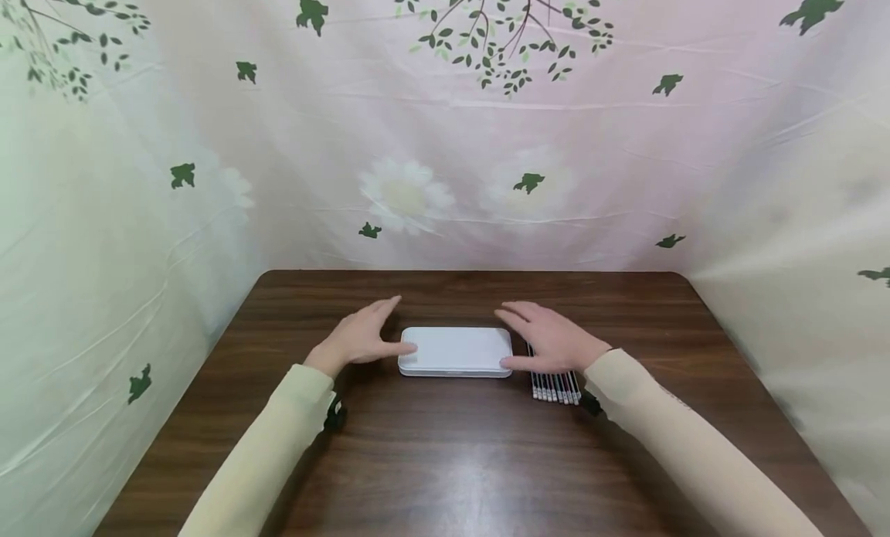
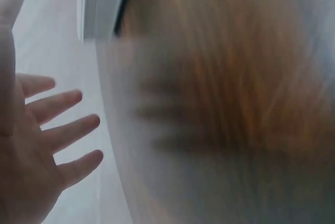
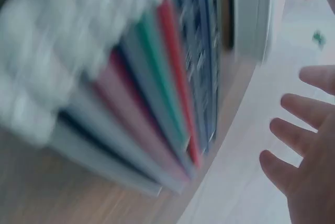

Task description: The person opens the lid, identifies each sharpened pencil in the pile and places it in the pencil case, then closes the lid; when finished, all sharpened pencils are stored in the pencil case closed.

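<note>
A white, lidded pencil case [image 1: 455,350] lies closed on the brown table, long side toward me. At its left end is my left hand [image 1: 358,336], fingers extended and thumb over the corner of the lid; contact cannot be made out. My right hand [image 1: 549,340] hovers at the other end, fingers spread, thumb by the near right corner. Below the right hand lies a row of several pencils [image 1: 556,388], partly hidden by it. In the right wrist view the pencils [image 3: 162,77] show coloured and dark barrels with whitish ends, blurred. Neither hand grips anything.
The wood-grain table [image 1: 445,452] has rounded far corners. A pale cloth backdrop [image 1: 445,135] with printed leaves, birds and flowers hangs behind the table and along both sides. Dark wrist cameras [image 1: 336,413] sit under the sleeves.
</note>
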`<state>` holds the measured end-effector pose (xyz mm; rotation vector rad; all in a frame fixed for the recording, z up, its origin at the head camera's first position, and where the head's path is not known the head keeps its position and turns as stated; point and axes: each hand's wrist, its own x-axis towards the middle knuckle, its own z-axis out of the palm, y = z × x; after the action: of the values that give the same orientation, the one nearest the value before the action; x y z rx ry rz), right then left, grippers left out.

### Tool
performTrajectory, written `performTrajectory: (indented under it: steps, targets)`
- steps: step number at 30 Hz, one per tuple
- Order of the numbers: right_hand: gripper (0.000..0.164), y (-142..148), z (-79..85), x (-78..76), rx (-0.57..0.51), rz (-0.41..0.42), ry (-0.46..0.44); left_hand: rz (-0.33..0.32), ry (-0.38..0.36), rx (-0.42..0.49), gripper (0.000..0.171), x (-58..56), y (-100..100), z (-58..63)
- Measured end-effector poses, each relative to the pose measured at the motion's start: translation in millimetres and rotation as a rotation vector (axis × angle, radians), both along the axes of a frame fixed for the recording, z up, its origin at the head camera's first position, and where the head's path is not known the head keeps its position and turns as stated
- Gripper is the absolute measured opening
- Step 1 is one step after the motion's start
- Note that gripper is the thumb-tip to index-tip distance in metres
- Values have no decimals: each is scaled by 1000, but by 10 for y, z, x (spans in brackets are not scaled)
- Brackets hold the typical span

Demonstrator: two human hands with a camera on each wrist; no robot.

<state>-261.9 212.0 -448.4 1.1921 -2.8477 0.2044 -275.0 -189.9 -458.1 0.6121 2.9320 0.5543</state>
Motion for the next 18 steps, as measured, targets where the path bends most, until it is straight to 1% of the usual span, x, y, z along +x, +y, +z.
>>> performTrajectory:
  steps: [3, 7, 12, 15, 18]
  targets:
    - [102, -139, 2, 79, 35, 48, -21, -86, -17, -21, 124, 91, 114, -5]
    - [102, -248, -12, 139, 58, 43, -46, -151, -23, -27, 123, 177, 214, -43]
    - [98, -291, -24, 162, 67, 9, -82, -181, 1, -25, 111, 229, 280, -69]
    - [94, -297, -33, 157, 62, 11, -99, -184, 10, -23, 104, 238, 306, -67]
    - [92, -306, -37, 138, 61, 18, -112, -189, 25, -24, 102, 230, 328, -60]
